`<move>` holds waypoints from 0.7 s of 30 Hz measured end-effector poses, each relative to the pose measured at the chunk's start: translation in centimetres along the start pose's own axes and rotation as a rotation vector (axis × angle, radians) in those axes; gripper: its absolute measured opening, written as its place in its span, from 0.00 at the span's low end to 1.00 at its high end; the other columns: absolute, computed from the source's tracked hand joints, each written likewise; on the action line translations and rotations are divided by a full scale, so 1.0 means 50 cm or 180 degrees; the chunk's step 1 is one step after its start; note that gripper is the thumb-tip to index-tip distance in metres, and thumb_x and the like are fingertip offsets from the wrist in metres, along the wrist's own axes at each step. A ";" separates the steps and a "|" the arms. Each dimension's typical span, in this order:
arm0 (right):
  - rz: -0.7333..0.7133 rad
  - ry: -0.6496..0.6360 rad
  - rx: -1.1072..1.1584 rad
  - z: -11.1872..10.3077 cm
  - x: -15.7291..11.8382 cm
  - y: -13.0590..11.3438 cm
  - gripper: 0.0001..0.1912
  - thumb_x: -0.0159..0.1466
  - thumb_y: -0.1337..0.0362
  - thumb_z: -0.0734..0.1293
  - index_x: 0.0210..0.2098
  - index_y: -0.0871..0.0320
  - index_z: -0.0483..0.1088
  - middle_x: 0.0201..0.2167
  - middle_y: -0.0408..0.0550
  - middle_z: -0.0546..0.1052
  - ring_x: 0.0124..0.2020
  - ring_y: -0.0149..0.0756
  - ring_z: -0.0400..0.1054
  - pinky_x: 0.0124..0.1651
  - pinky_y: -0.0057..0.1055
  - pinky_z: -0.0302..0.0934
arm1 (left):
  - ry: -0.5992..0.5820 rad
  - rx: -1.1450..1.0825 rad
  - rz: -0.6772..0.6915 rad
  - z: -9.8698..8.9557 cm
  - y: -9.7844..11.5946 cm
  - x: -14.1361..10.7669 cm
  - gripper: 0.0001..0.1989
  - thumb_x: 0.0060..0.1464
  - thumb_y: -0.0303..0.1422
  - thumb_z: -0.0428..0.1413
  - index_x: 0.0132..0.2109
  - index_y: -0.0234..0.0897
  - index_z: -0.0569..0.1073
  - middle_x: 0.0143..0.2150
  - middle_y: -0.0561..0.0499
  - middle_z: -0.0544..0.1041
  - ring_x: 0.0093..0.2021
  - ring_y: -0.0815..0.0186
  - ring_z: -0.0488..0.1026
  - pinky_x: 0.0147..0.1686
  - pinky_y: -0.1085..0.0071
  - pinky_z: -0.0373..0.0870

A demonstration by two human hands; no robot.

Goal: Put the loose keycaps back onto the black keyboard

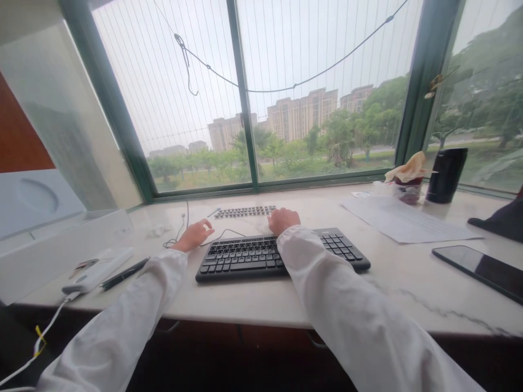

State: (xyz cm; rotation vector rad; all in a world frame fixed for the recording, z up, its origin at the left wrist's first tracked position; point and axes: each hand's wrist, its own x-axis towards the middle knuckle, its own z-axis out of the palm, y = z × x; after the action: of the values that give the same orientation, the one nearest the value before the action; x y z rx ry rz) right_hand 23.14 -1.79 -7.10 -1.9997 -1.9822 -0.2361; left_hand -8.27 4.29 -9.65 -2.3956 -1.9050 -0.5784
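A black keyboard [245, 265] lies on the pale marble desk; its upper rows look as if keycaps are off. Behind it, small loose keycaps [245, 212] stand in rows. My right hand [283, 220] is above the keyboard's back edge, at the right end of those rows, with its fingers curled; what they hold, if anything, is hidden. My left hand [195, 235] is beside the keyboard's back left corner, fingers apart and slightly bent, with nothing in it. A thin dark cable [229, 231] runs behind the keyboard.
On the left lie a pen [125, 273], a white power bank [100, 270] with a cable, and a white box [65, 253]. Paper sheets [408, 220], a phone [482, 267], a black cup [447, 175] and a tub [408, 188] are on the right. A window stands behind.
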 end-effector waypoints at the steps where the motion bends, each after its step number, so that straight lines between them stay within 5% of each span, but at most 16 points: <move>1: -0.0003 -0.0015 0.0023 -0.001 0.000 0.002 0.19 0.66 0.56 0.57 0.39 0.59 0.76 0.41 0.59 0.78 0.42 0.45 0.73 0.41 0.36 0.63 | -0.0058 0.0033 0.0036 0.002 0.000 0.002 0.16 0.56 0.46 0.48 0.42 0.40 0.71 0.26 0.53 0.73 0.31 0.63 0.72 0.35 0.71 0.64; 11: -0.0304 0.0028 0.0181 -0.006 -0.010 -0.006 0.18 0.65 0.59 0.57 0.36 0.59 0.76 0.37 0.59 0.79 0.38 0.43 0.73 0.40 0.37 0.62 | -0.0200 0.0776 -0.0006 0.008 -0.003 0.100 0.18 0.60 0.42 0.44 0.51 0.46 0.73 0.52 0.48 0.76 0.51 0.57 0.71 0.49 0.64 0.65; 21: -0.0402 0.0058 0.0109 0.002 -0.009 -0.014 0.19 0.65 0.59 0.57 0.34 0.60 0.76 0.36 0.59 0.79 0.37 0.43 0.73 0.40 0.37 0.62 | -0.0253 0.1082 -0.0187 0.039 -0.053 0.217 0.18 0.58 0.34 0.49 0.54 0.47 0.72 0.55 0.46 0.73 0.50 0.56 0.71 0.49 0.63 0.65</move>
State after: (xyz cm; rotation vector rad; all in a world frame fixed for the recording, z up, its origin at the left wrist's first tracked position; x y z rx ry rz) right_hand 22.39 -2.18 -7.27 -1.8473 -2.0890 -0.2465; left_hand -8.29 15.59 -8.73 -2.1827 -1.9251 -0.1447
